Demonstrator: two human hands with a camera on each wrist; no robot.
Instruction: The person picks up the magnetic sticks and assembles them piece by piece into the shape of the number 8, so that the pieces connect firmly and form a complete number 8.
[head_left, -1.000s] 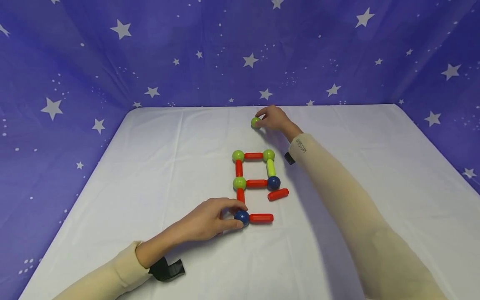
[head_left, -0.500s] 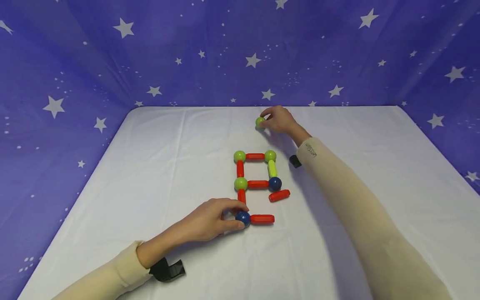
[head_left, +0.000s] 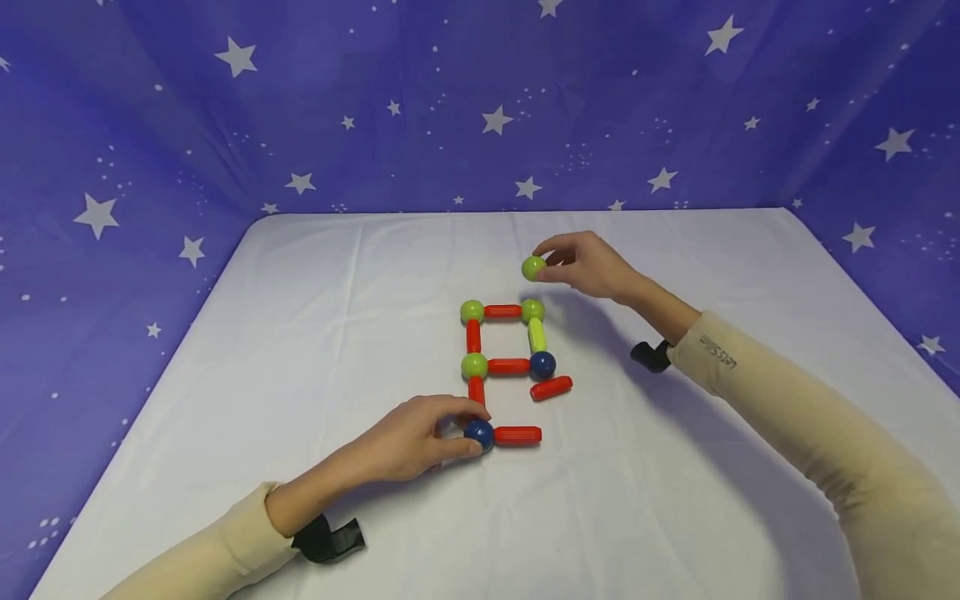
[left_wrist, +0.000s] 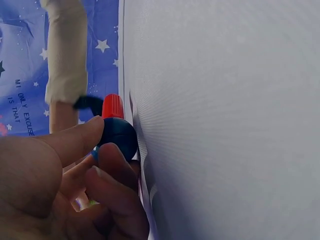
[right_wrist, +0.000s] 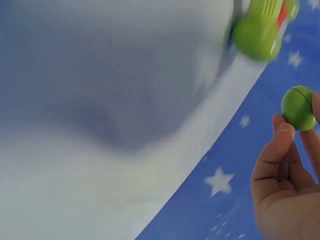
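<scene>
My left hand (head_left: 412, 437) holds a blue ball (head_left: 478, 434) between thumb and fingers at the near corner of a ball-and-rod figure. A red rod (head_left: 518, 436) points right from that ball, and another red rod (head_left: 476, 390) runs away from it. In the left wrist view the blue ball (left_wrist: 120, 136) sits in the fingertips with the red rod (left_wrist: 113, 106) beyond. Up at the far side, my right hand (head_left: 592, 265) pinches a loose green ball (head_left: 534, 268), raised over the cloth. The right wrist view shows this green ball (right_wrist: 298, 108) gripped by the fingertips.
A square of red rods (head_left: 508, 367) and one lime rod (head_left: 536, 336) joins green balls (head_left: 472, 312) and a second blue ball (head_left: 542, 365). One loose red rod (head_left: 551, 388) lies beside that blue ball. White cloth (head_left: 360, 317) covers the table; a starry purple curtain (head_left: 420, 100) surrounds it.
My right hand has lifted the green ball from the far part of the table and brought it nearer and slightly right. The left hand stays on the blue ball.
</scene>
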